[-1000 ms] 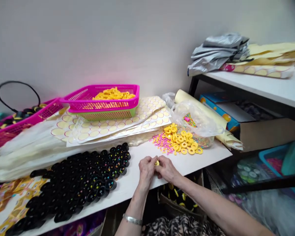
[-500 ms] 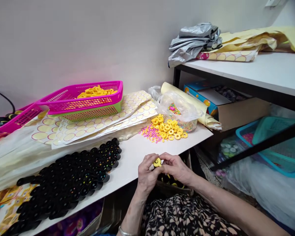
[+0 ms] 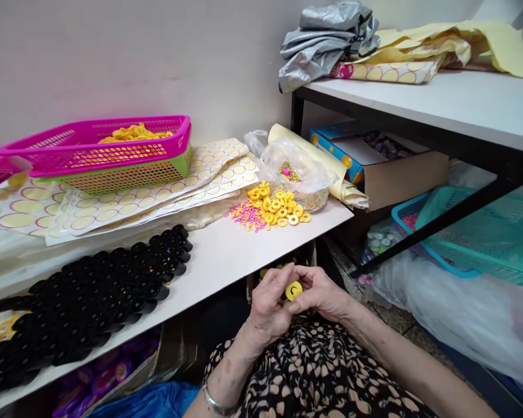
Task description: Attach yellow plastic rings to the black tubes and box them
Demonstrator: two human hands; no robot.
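A small round yellow piece (image 3: pixel 293 291) with a dark curved mark at its middle is between my hands, above my lap. My left hand (image 3: pixel 268 305) is closed about its left side, its lower fingers partly hidden. Thumb and fingers of my right hand (image 3: pixel 321 295) grip it from the right. On the table just beyond lies a pile of yellow rings (image 3: pixel 275 204), beside scattered pink bits (image 3: pixel 247 215). Below and behind my hands, a box (image 3: pixel 312 255) with yellow and dark pieces is partly covered.
Many black round pieces (image 3: pixel 100 290) stand in rows on the table's left. Behind them are sticker sheets (image 3: pixel 152 200) and a pink basket (image 3: pixel 108 148) of yellow parts. A clear bag of colourful bits (image 3: pixel 294 165) sits near the table's corner. A shelf (image 3: pixel 440 104) rises at right.
My hands have moved down toward my lap with the yellow piece, which has turned to face up more. The view has shifted so the table things sit farther left and higher.
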